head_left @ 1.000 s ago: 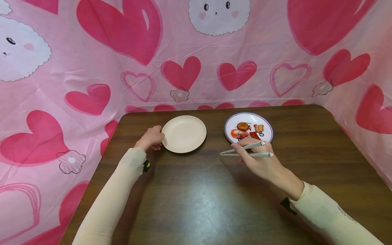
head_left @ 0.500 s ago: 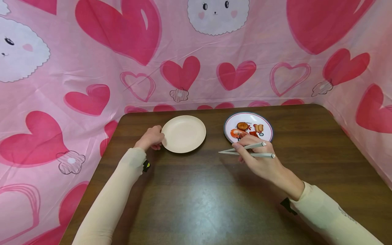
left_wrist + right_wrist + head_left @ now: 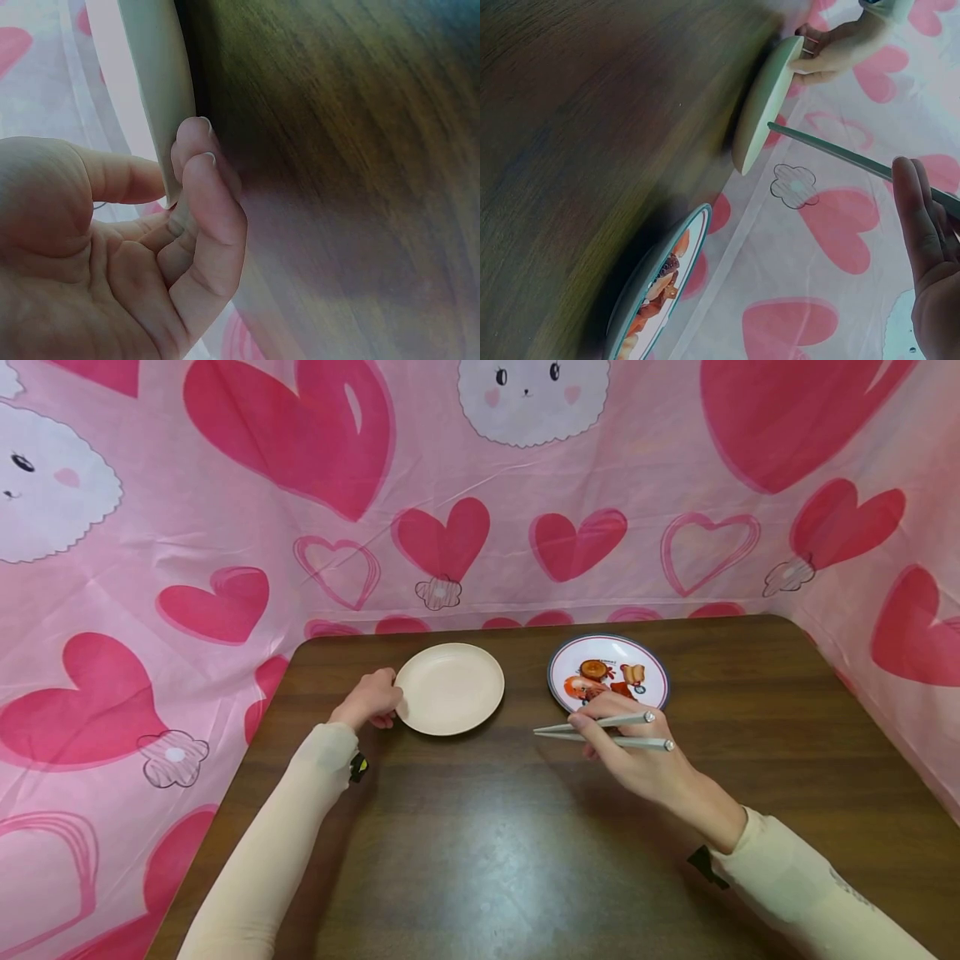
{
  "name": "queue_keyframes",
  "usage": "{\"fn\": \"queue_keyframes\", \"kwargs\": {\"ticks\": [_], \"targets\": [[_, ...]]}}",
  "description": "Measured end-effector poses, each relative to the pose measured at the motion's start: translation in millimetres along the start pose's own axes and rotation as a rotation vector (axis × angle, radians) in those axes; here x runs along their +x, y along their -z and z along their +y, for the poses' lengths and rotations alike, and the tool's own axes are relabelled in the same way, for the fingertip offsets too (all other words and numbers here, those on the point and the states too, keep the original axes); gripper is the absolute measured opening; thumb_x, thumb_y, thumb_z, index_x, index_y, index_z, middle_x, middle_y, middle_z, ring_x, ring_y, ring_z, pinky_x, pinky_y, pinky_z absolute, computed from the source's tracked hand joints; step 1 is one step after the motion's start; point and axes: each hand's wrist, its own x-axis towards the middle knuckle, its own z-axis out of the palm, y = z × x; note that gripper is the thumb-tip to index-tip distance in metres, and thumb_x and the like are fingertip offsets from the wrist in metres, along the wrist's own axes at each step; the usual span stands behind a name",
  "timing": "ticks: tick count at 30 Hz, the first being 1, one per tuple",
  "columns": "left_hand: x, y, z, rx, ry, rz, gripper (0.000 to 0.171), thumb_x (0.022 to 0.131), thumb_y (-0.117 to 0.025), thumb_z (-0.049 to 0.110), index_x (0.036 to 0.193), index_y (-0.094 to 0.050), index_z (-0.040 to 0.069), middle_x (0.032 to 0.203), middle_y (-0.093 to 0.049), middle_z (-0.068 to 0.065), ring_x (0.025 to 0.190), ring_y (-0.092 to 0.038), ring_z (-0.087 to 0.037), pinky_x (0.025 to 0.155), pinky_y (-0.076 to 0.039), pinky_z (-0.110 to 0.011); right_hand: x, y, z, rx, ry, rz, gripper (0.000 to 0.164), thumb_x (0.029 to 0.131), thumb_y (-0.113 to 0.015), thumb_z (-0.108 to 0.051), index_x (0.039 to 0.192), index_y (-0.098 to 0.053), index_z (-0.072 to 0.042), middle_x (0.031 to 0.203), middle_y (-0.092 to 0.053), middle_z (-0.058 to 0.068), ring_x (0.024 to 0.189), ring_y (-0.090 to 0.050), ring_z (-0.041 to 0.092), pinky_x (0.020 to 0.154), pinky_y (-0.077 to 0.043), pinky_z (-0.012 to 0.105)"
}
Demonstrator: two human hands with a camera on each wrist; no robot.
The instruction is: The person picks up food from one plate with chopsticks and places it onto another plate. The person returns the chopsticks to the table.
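Observation:
At the left of the table my left hand (image 3: pixel 369 697) pinches the rim of a plain beige plate (image 3: pixel 450 689). The left wrist view has the thumb (image 3: pixel 127 178) on the upper side of the rim and curled fingers beneath it. My right hand (image 3: pixel 641 760) holds a pair of silvery chopsticks (image 3: pixel 630 720), tips pointing left, with nothing between them. These tips hover between the beige plate and a white plate with a dark blue rim (image 3: pixel 618 647). On that plate lie several food pieces, among them an orange shrimp (image 3: pixel 577 687) and a round brown piece (image 3: pixel 595 669). My right hand overlaps its front edge.
The dark wood table (image 3: pixel 450 843) extends toward me and out to the right. A pink cloth with hearts (image 3: pixel 442 539) hangs behind it and along both sides. Both forearms wear pale sleeves (image 3: pixel 281 835).
The chopstick tips have shifted slightly left and away from me. My left hand and both plates stay where they were.

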Motion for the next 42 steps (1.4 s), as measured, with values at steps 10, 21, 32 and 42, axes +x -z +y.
{"fn": "queue_keyframes", "kwargs": {"ticks": [10,21,32,42], "targets": [[-0.2,-2.5,-1.4,-0.001,-0.002,0.013,0.024,0.101,-0.043,0.011,0.120,-0.050,-0.003,0.081,-0.059,-0.018,0.060,-0.066,-0.025,0.057,-0.060,-0.038,-1.6,0.2,0.3,-0.004,-0.018,-0.001,0.019,0.088,-0.080,0.006,0.092,-0.075,-0.012,0.075,-0.065,-0.011,0.064,-0.061,0.004,0.057,-0.050,0.018],[4.7,-4.3,-4.1,-0.012,-0.003,0.015,0.023,0.100,-0.044,0.011,0.118,-0.051,-0.003,0.079,-0.059,-0.018,0.059,-0.065,-0.025,0.055,-0.059,-0.037,-3.6,0.6,4.1,0.019,-0.024,0.018,0.020,0.087,-0.080,0.007,0.093,-0.075,-0.011,0.076,-0.066,-0.010,0.062,-0.063,0.006,0.055,-0.049,0.018],[3.2,-3.7,-2.5,-0.007,-0.012,0.014,0.021,0.101,-0.043,0.011,0.115,-0.052,-0.003,0.079,-0.060,-0.018,0.059,-0.066,-0.025,0.055,-0.060,-0.037,-0.9,2.8,6.4,0.043,-0.019,0.054,0.023,0.082,-0.077,0.017,0.091,-0.076,-0.004,0.075,-0.067,-0.006,0.059,-0.065,0.010,0.055,-0.048,0.018],[2.7,-1.9,-2.7,-0.009,-0.010,0.007,0.021,0.101,-0.043,0.009,0.116,-0.051,-0.003,0.079,-0.060,-0.018,0.059,-0.065,-0.025,0.056,-0.060,-0.038,-0.6,8.2,9.2,0.100,-0.075,0.081,0.021,0.088,-0.071,0.020,0.093,-0.076,0.000,0.077,-0.068,0.010,0.055,-0.066,0.014,0.052,-0.054,0.022]]}}
